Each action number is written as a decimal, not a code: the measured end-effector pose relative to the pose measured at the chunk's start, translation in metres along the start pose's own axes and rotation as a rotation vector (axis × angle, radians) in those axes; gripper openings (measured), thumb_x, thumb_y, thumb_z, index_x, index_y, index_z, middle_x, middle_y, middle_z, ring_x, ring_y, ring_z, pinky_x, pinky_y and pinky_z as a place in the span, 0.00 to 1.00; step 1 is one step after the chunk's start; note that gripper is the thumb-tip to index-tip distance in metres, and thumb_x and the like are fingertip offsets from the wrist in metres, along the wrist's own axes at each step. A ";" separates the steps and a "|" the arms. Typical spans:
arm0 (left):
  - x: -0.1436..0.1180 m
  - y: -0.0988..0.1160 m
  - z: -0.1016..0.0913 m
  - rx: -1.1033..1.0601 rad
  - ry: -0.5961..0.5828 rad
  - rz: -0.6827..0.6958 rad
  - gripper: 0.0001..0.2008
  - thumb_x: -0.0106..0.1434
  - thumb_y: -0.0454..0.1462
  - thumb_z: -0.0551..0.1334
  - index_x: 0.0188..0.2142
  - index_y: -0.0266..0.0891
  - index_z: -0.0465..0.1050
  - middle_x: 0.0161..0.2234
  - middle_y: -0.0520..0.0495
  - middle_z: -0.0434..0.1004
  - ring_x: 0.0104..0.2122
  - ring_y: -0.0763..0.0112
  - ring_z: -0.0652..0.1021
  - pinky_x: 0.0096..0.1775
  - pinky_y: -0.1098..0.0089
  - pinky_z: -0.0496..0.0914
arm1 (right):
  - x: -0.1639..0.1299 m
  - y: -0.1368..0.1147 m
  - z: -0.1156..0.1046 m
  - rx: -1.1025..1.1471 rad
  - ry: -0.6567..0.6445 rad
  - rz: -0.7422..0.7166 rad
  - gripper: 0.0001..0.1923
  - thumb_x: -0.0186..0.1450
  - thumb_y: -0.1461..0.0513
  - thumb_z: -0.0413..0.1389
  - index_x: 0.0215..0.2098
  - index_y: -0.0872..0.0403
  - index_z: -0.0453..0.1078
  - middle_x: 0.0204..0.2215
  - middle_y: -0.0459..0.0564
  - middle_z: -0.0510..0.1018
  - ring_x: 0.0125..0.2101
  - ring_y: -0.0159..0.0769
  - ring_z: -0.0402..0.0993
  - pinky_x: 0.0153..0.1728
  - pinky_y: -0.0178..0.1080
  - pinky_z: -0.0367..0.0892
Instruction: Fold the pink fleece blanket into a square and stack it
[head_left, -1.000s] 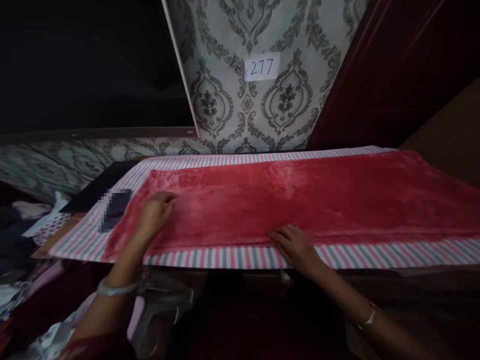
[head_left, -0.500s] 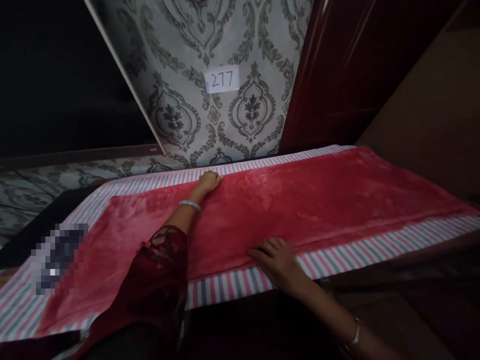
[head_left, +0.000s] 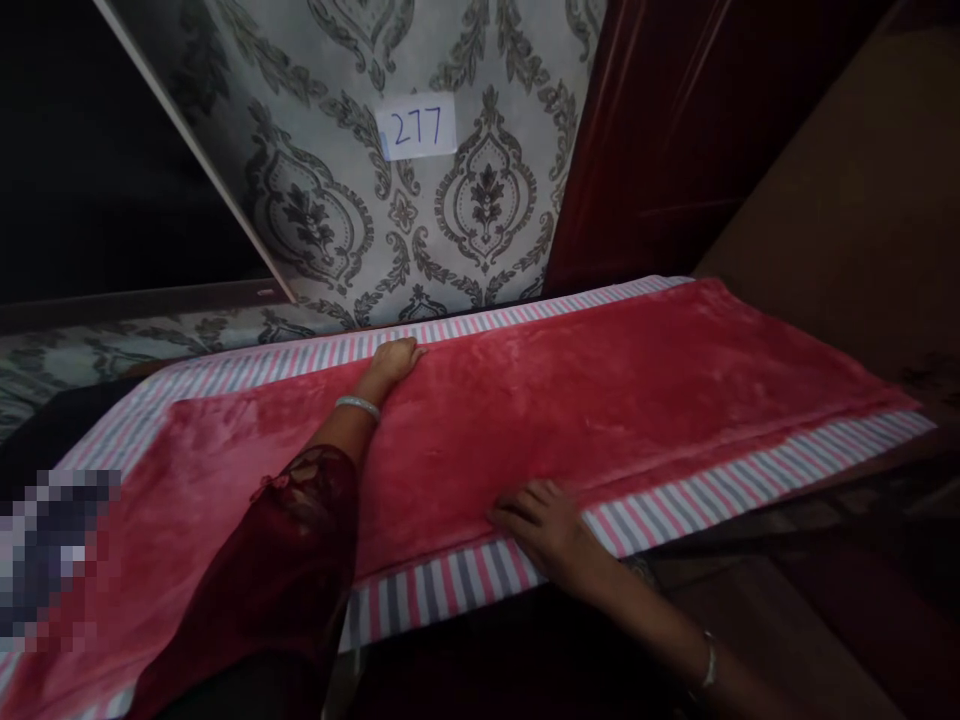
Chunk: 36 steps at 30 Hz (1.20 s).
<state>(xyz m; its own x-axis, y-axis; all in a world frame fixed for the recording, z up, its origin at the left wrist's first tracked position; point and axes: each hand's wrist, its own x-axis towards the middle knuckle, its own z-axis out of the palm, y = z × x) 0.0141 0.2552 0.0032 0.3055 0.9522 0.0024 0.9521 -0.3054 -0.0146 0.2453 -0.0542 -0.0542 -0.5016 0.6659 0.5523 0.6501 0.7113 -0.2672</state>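
Note:
A red plush cloth [head_left: 570,400] lies spread flat along a pink, grey and white striped sheet [head_left: 675,500] that covers a long table. My left hand [head_left: 391,362] reaches across the cloth and rests at its far edge, fingers curled on the fabric. My right hand [head_left: 544,520] lies flat on the near edge of the red cloth, fingers spread where it meets the stripes. A dark red lace sleeve covers my left upper arm, and each wrist carries a silver bangle.
A patterned wall with a white label reading 277 [head_left: 417,127] rises behind the table. A dark red panel [head_left: 660,130] stands at the right. A blurred dark object [head_left: 45,550] sits on the cloth's left end.
My left hand moved from the cloth's near left part to its far edge and shifted slightly left. The view swung right. My right hand stayed on the near edge.

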 end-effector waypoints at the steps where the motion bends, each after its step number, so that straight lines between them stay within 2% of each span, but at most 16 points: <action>1: 0.001 0.002 -0.003 -0.003 0.002 0.005 0.22 0.72 0.46 0.51 0.51 0.35 0.75 0.51 0.33 0.79 0.53 0.51 0.77 0.52 0.60 0.69 | 0.000 0.000 0.000 -0.005 0.003 -0.003 0.14 0.73 0.69 0.50 0.53 0.54 0.72 0.43 0.53 0.79 0.41 0.40 0.68 0.39 0.42 0.60; 7: 0.009 0.040 -0.015 -0.047 0.033 0.074 0.26 0.73 0.49 0.47 0.56 0.37 0.72 0.57 0.35 0.75 0.57 0.51 0.74 0.56 0.56 0.67 | 0.004 0.000 -0.001 -0.060 -0.002 0.011 0.15 0.72 0.68 0.52 0.54 0.53 0.71 0.44 0.53 0.78 0.41 0.39 0.67 0.41 0.43 0.60; 12: 0.024 0.067 -0.013 -0.058 0.003 0.041 0.25 0.72 0.48 0.49 0.49 0.33 0.77 0.51 0.30 0.78 0.52 0.49 0.77 0.51 0.58 0.70 | -0.002 -0.002 -0.004 -0.165 0.035 0.168 0.13 0.70 0.67 0.53 0.51 0.55 0.72 0.41 0.55 0.75 0.41 0.42 0.64 0.41 0.44 0.60; 15: 0.032 0.073 -0.009 -0.065 0.025 0.016 0.22 0.71 0.45 0.50 0.49 0.33 0.77 0.51 0.31 0.78 0.51 0.51 0.78 0.50 0.61 0.71 | -0.008 -0.001 -0.003 -0.210 0.050 0.241 0.14 0.67 0.69 0.54 0.49 0.55 0.73 0.38 0.54 0.73 0.40 0.43 0.63 0.40 0.44 0.60; 19: 0.032 0.073 -0.001 -0.069 0.073 -0.012 0.22 0.72 0.42 0.47 0.53 0.34 0.73 0.54 0.32 0.77 0.53 0.51 0.77 0.51 0.60 0.70 | -0.011 -0.001 -0.004 -0.179 0.024 0.217 0.12 0.68 0.70 0.52 0.45 0.54 0.74 0.35 0.52 0.73 0.38 0.41 0.63 0.38 0.43 0.59; 21: 0.032 0.071 0.000 -0.072 0.065 -0.010 0.22 0.72 0.42 0.47 0.52 0.34 0.74 0.54 0.32 0.77 0.54 0.51 0.77 0.51 0.60 0.70 | -0.010 0.000 -0.010 -0.144 -0.006 0.225 0.12 0.69 0.69 0.52 0.46 0.54 0.74 0.35 0.52 0.74 0.38 0.41 0.64 0.38 0.43 0.60; 24: 0.037 0.070 -0.004 -0.077 0.033 0.016 0.23 0.72 0.44 0.47 0.50 0.34 0.76 0.51 0.32 0.79 0.53 0.51 0.77 0.51 0.60 0.71 | -0.011 0.007 -0.024 -0.071 -0.037 0.220 0.14 0.71 0.62 0.54 0.54 0.54 0.72 0.41 0.54 0.76 0.42 0.42 0.67 0.43 0.45 0.64; 26: 0.044 0.074 -0.008 -0.082 0.018 0.041 0.27 0.73 0.47 0.44 0.49 0.34 0.77 0.50 0.32 0.80 0.52 0.51 0.78 0.50 0.60 0.71 | -0.017 0.016 -0.034 -0.085 -0.002 0.238 0.21 0.72 0.55 0.53 0.60 0.54 0.69 0.49 0.58 0.75 0.50 0.46 0.68 0.51 0.48 0.65; 28: 0.053 0.084 -0.011 -0.088 0.010 0.070 0.29 0.73 0.49 0.43 0.48 0.34 0.78 0.49 0.32 0.80 0.51 0.52 0.78 0.49 0.61 0.72 | -0.026 0.025 -0.039 -0.171 0.023 0.293 0.26 0.72 0.50 0.51 0.64 0.53 0.66 0.59 0.61 0.70 0.60 0.51 0.62 0.58 0.55 0.61; 30: 0.061 0.098 -0.011 -0.091 0.008 0.104 0.28 0.72 0.50 0.45 0.48 0.35 0.78 0.50 0.33 0.80 0.51 0.53 0.78 0.50 0.62 0.71 | -0.034 0.031 -0.040 -0.258 -0.032 0.338 0.30 0.72 0.47 0.50 0.68 0.48 0.61 0.67 0.59 0.62 0.66 0.55 0.53 0.62 0.61 0.55; 33: 0.067 0.116 -0.005 -0.087 0.025 0.126 0.24 0.71 0.48 0.49 0.49 0.35 0.77 0.51 0.34 0.80 0.52 0.53 0.78 0.51 0.62 0.70 | -0.044 0.032 -0.036 -0.313 -0.155 0.366 0.34 0.71 0.44 0.51 0.72 0.42 0.54 0.72 0.53 0.54 0.71 0.56 0.44 0.64 0.64 0.51; 36: 0.067 0.123 0.004 -0.079 0.063 0.109 0.22 0.72 0.44 0.49 0.52 0.35 0.74 0.52 0.33 0.79 0.54 0.51 0.77 0.53 0.60 0.70 | -0.047 0.030 -0.034 -0.332 -0.201 0.367 0.37 0.70 0.43 0.52 0.73 0.41 0.50 0.73 0.50 0.51 0.72 0.55 0.40 0.65 0.62 0.52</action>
<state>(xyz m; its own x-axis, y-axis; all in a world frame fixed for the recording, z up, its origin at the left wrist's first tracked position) 0.1514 0.2811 -0.0020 0.4053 0.9117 0.0681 0.9104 -0.4092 0.0607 0.3077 -0.0720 -0.0613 -0.2856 0.9106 0.2986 0.9326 0.3358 -0.1322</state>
